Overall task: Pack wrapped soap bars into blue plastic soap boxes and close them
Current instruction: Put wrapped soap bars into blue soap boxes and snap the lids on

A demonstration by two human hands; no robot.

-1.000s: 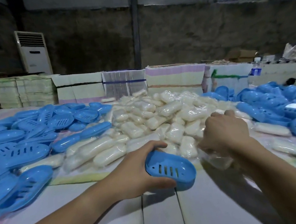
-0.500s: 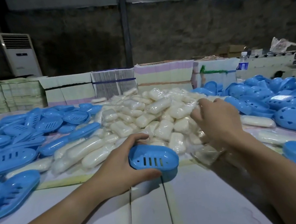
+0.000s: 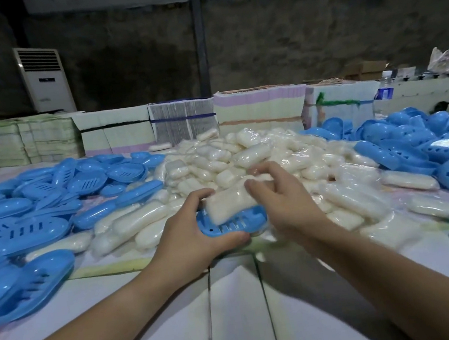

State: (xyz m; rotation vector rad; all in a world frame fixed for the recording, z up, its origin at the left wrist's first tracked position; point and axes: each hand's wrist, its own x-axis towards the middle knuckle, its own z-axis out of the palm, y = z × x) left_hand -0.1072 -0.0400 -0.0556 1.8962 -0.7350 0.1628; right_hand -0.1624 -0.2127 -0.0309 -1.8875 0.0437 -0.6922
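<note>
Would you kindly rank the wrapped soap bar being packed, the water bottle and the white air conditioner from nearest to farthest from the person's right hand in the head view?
1. The wrapped soap bar, pinched in the right hand over the blue soap box.
2. The water bottle, at the table's far right.
3. The white air conditioner, by the far left wall.
</note>
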